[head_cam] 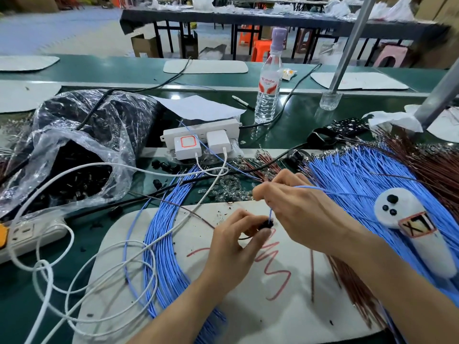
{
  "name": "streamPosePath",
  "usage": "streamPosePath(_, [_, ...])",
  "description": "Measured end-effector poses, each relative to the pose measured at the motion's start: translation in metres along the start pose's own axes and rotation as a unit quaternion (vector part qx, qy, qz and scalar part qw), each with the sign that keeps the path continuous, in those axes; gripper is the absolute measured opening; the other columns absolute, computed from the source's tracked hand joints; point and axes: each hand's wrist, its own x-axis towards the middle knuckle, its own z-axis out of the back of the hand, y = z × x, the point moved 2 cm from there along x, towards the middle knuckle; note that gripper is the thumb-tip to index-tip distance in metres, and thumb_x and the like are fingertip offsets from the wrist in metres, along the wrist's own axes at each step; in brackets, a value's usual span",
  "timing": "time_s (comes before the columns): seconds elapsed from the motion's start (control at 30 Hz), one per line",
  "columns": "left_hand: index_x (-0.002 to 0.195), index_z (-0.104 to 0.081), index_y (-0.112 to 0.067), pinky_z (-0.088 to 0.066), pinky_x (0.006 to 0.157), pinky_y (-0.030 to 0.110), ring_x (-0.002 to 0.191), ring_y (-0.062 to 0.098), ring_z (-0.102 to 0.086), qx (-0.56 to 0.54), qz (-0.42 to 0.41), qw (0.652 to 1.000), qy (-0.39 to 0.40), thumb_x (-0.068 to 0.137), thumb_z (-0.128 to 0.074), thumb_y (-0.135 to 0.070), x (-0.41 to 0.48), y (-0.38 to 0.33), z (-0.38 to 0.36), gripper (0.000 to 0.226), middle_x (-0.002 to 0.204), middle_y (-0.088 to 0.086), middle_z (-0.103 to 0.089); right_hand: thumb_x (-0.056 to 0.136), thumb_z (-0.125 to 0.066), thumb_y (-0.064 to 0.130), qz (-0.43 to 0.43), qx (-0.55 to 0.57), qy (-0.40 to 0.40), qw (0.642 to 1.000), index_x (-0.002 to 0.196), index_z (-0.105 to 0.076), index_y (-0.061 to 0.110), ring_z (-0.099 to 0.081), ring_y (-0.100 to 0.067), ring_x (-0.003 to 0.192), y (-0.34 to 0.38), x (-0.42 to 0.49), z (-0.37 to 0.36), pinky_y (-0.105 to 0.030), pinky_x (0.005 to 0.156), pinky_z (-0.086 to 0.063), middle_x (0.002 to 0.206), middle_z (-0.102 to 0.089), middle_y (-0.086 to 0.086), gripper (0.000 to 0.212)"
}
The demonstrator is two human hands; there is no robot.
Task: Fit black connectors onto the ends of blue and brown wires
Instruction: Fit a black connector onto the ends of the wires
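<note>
Far left on my feed, a clear plastic bag [74, 150] lies open on the green bench [19, 306], full of small black parts. In front of it I see a white power strip [29, 234] and loose white cables [99, 256] looping across to a curved bundle of blue wires [164, 244], which lies partly on a white mat [248, 306] with red scribble.

Over the mat, the left hand [231, 247] pinches a black connector [267, 224] between thumb and curled fingertips. Just right of it, the right hand [298, 209] is closed on a single blue wire [271, 212], pinched near its end. The wire drops straight from the pinch to the connector and meets its top. I cannot tell whether the end is seated inside.

A water bottle [269, 83] stands behind the hands. To the right, a wide fan of blue wires [360, 175] lies on the bench with brown wires [427, 157] beside it, and a white controller [407, 219] rests on the blue ones.
</note>
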Motion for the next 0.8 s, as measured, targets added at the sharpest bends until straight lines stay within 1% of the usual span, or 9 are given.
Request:
streamPosePath(0.1, [0.102,-0.071,-0.021,-0.051,0.065,0.044,0.071,0.018,-0.060,-0.099,0.060,0.993,-0.011,0.091,-0.057,-0.031,0.000,0.004,0.002,0.020,0.081,0.004,-0.061,0.085,-0.052,-0.002,-0.021,0.025,0.005,0.999,0.106,-0.033,0.035,-0.044,-0.016,0.094,-0.008,0.001,0.005,-0.031,0.080,-0.037,0.082,-0.050,0.011,0.046])
streamPosePath(0.17, [0.101,-0.071,-0.026,-0.051,0.065,0.048,0.070,0.021,-0.060,-0.111,0.075,0.991,-0.008,0.091,-0.055,-0.033,0.000,0.006,0.002,0.021,0.080,0.005,-0.062,0.086,-0.052,-0.001,-0.018,0.049,0.013,0.999,0.107,-0.036,0.032,-0.042,-0.013,0.092,-0.006,0.002,0.005,-0.027,0.078,-0.033,0.080,-0.050,0.011,0.043])
streamPosePath(0.3, [0.098,-0.072,-0.031,-0.053,0.066,0.035,0.069,0.012,-0.062,-0.117,0.096,0.988,0.006,0.090,-0.056,-0.035,-0.002,0.007,0.000,0.019,0.082,0.004,-0.064,0.088,-0.050,-0.001,-0.018,0.066,0.048,0.996,0.112,-0.050,0.018,-0.046,-0.016,0.093,-0.001,0.001,-0.002,-0.027,0.076,-0.040,0.081,-0.049,0.007,0.031])
streamPosePath(0.4, [0.096,-0.072,-0.023,-0.052,0.065,0.030,0.068,0.010,-0.061,-0.118,0.102,0.988,0.010,0.091,-0.056,-0.032,-0.003,0.007,0.000,0.019,0.080,0.006,-0.063,0.092,-0.048,0.006,-0.013,0.113,0.042,0.993,0.109,-0.048,0.024,-0.040,-0.005,0.085,0.000,-0.003,-0.002,-0.009,0.072,-0.036,0.080,-0.052,0.006,0.024])
streamPosePath(0.47, [0.094,-0.071,-0.020,-0.050,0.065,0.027,0.066,0.009,-0.060,-0.125,0.107,0.986,0.011,0.093,-0.058,-0.023,-0.002,0.007,0.000,0.014,0.077,0.007,-0.063,0.094,-0.049,0.010,-0.018,0.116,0.044,0.992,0.109,-0.047,0.026,-0.039,-0.004,0.082,0.001,-0.004,-0.004,-0.003,0.073,-0.033,0.081,-0.052,0.007,0.022])
streamPosePath(0.57, [0.093,-0.071,-0.017,-0.049,0.066,0.022,0.067,0.009,-0.060,-0.163,0.132,0.978,0.016,0.091,-0.058,-0.021,-0.001,0.006,0.000,0.014,0.076,0.006,-0.064,0.094,-0.056,0.018,-0.046,0.151,0.039,0.987,0.117,-0.051,0.023,-0.049,-0.007,0.080,-0.006,-0.004,-0.009,-0.012,0.069,-0.037,0.084,-0.054,0.012,0.024])
streamPosePath(0.67, [0.094,-0.071,-0.005,-0.048,0.066,0.017,0.067,0.007,-0.060,-0.185,0.152,0.971,0.002,0.085,-0.055,-0.025,0.001,0.006,0.001,0.026,0.075,0.004,-0.064,0.088,-0.065,0.027,-0.122,0.234,-0.011,0.965,0.118,-0.055,0.030,-0.057,-0.006,0.075,-0.021,-0.008,-0.009,-0.016,0.068,-0.046,0.092,-0.055,0.012,0.031])
streamPosePath(0.73, [0.094,-0.070,-0.002,-0.048,0.065,0.015,0.065,0.005,-0.061,-0.185,0.158,0.970,-0.007,0.084,-0.055,-0.026,0.001,0.006,0.001,0.030,0.074,0.002,-0.064,0.086,-0.069,0.022,-0.163,0.263,-0.040,0.950,0.106,-0.062,0.029,-0.060,-0.013,0.072,-0.030,-0.014,-0.005,-0.026,0.067,-0.052,0.089,-0.062,0.005,0.022])
streamPosePath(0.8, [0.094,-0.071,-0.003,-0.049,0.066,0.016,0.065,0.005,-0.062,-0.185,0.163,0.969,-0.008,0.084,-0.055,-0.027,0.001,0.008,0.001,0.030,0.074,0.001,-0.065,0.085,-0.070,0.013,-0.183,0.295,-0.049,0.936,0.089,-0.066,0.028,-0.061,-0.015,0.069,-0.037,-0.018,-0.003,-0.025,0.067,-0.051,0.083,-0.067,-0.001,0.016])
